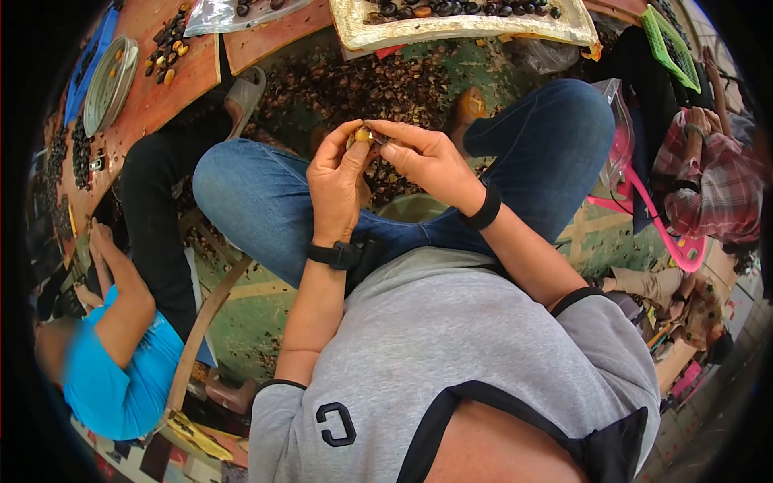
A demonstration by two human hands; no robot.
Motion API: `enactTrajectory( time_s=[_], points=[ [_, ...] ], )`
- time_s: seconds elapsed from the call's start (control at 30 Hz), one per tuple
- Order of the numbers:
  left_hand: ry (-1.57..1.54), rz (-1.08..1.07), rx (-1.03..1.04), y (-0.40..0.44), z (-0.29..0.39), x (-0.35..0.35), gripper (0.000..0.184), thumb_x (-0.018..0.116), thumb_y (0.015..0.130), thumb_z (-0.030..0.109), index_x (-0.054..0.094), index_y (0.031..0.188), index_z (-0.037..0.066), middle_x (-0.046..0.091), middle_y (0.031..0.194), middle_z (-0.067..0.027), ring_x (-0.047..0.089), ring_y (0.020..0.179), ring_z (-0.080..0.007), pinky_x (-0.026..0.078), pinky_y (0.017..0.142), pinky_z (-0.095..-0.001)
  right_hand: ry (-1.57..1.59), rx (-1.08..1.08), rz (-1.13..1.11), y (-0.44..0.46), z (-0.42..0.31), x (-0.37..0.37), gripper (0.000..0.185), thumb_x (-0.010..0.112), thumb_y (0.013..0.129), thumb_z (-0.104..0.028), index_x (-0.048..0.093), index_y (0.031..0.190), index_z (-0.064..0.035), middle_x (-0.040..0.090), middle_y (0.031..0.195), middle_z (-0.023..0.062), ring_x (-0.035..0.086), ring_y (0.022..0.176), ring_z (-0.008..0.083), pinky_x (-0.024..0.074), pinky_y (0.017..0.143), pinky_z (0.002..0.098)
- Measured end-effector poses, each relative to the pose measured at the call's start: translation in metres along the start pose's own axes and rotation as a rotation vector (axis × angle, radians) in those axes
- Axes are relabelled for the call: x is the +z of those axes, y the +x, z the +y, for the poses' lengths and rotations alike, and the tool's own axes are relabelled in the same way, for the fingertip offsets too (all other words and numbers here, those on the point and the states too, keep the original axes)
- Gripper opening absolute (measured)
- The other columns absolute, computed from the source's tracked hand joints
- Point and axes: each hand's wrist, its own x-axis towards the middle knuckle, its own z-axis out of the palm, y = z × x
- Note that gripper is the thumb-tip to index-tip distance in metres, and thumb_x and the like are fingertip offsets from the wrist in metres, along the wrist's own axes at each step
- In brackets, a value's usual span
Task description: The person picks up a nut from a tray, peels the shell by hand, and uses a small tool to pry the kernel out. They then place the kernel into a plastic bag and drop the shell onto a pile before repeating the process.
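Note:
Between my raised knees, my left hand (336, 181) and my right hand (435, 161) meet at the fingertips. A small yellowish nut-like piece (362, 135) is pinched between the thumb and fingers of my left hand. My right hand's thumb and forefinger are closed right beside it, at a small dark bit that may be shell; what they grip is too small to make out. Below the hands, a round greenish container (412, 208) is partly hidden by my jeans.
Shell pieces (346, 88) cover the floor ahead. A white tray (475, 34) holds dark nuts. At left are a wooden table (189, 68), a round metal tray (109, 87) and a person in blue (133, 354). Another person (717, 173) sits right, near a pink frame (656, 213).

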Motion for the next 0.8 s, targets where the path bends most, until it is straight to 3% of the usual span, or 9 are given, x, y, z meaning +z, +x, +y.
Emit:
enactTrajectory(
  time_s=[0.07,0.2,0.27,0.3,0.43,0.53,0.63,0.73,0.8],
  points=[
    [0.042,0.007,0.02,0.001,-0.002,-0.001,0.028,0.06,0.093,0.005,0.058,0.12,-0.001,0.063,0.109,-0.0068,0.062,0.096,-0.0127,0.054,0.087,-0.0268,0.108,0.192,-0.063,0.0,-0.011,-0.003,0.037,0.059,0.093,-0.015,0.059,0.128,-0.0046,0.065,0.083,-0.0016,0.054,0.066,0.0061,0.0458,0.059,0.0225],
    [0.088,0.013,0.049,0.003,-0.004,-0.003,0.027,0.058,0.094,0.005,0.058,0.12,-0.002,0.063,0.109,-0.0074,0.061,0.096,-0.0128,0.054,0.088,-0.0273,0.158,0.261,-0.036,0.002,-0.003,-0.001,0.034,0.058,0.093,-0.014,0.061,0.126,-0.0047,0.062,0.08,-0.0031,0.05,0.064,0.0035,0.0427,0.056,0.0207],
    [0.092,0.012,0.042,0.002,-0.003,-0.003,0.027,0.057,0.094,0.004,0.057,0.12,-0.002,0.063,0.109,-0.0078,0.062,0.096,-0.0132,0.054,0.088,-0.0278,0.216,0.229,0.126,0.008,0.008,-0.004,0.032,0.057,0.094,-0.015,0.062,0.125,-0.0061,0.057,0.074,-0.0049,0.045,0.06,0.0013,0.0379,0.051,0.0196],
    [0.039,-0.022,0.025,0.0,-0.002,-0.003,0.026,0.056,0.095,0.003,0.056,0.12,-0.001,0.063,0.109,-0.0081,0.062,0.097,-0.0145,0.054,0.089,-0.0288,0.259,0.32,0.222,0.014,0.005,-0.013,0.038,0.054,0.097,-0.016,0.054,0.133,-0.0041,0.048,0.067,-0.0058,0.036,0.05,0.002,0.0269,0.042,0.0174],
    [-0.16,-0.035,0.02,0.004,0.002,-0.004,0.024,0.054,0.095,0.001,0.053,0.119,0.002,0.061,0.11,-0.0082,0.063,0.1,-0.0187,0.054,0.092,-0.0316,0.429,0.287,0.262,0.014,-0.01,-0.023,0.051,0.051,0.098,-0.02,0.037,0.144,-0.0045,0.049,0.07,-0.0032,0.035,0.047,0.0038,0.0266,0.039,0.0192],
    [-0.232,-0.025,0.031,0.006,0.003,-0.003,0.022,0.053,0.095,0.001,0.052,0.117,0.003,0.059,0.111,-0.0076,0.062,0.103,-0.0201,0.054,0.093,-0.0324,0.312,0.357,0.145,0.006,-0.018,-0.011,0.055,0.052,0.098,-0.019,0.032,0.147,-0.0036,0.052,0.073,-0.002,0.038,0.05,0.0031,0.0297,0.042,0.0187],
    [-0.184,-0.066,0.039,0.004,0.002,-0.007,0.023,0.053,0.095,0.002,0.053,0.118,0.003,0.059,0.11,-0.0065,0.061,0.102,-0.018,0.054,0.092,-0.0311,0.059,0.137,-0.019,-0.001,-0.006,-0.001,0.057,0.058,0.092,-0.017,0.039,0.143,-0.0009,0.061,0.076,0.0035,0.055,0.062,0.0089,0.0461,0.056,0.0259],
    [-0.151,-0.057,0.028,0.004,-0.001,-0.01,0.023,0.054,0.095,0.003,0.054,0.118,0.003,0.059,0.108,-0.0055,0.061,0.099,-0.0156,0.054,0.09,-0.0298,-0.186,0.039,-0.091,-0.005,-0.012,0.001,0.053,0.059,0.09,-0.016,0.045,0.139,-0.0005,0.063,0.078,0.0058,0.057,0.067,0.0085,0.0472,0.059,0.0266],
    [-0.138,-0.057,0.027,0.004,-0.002,-0.01,0.024,0.053,0.096,0.003,0.054,0.119,0.003,0.06,0.109,-0.0059,0.061,0.098,-0.0151,0.054,0.087,-0.0295,-0.201,0.085,-0.084,-0.006,-0.018,0.0,0.047,0.061,0.089,-0.016,0.052,0.134,-0.0018,0.066,0.083,0.0074,0.06,0.072,0.0093,0.049,0.063,0.0264]
  ],
)
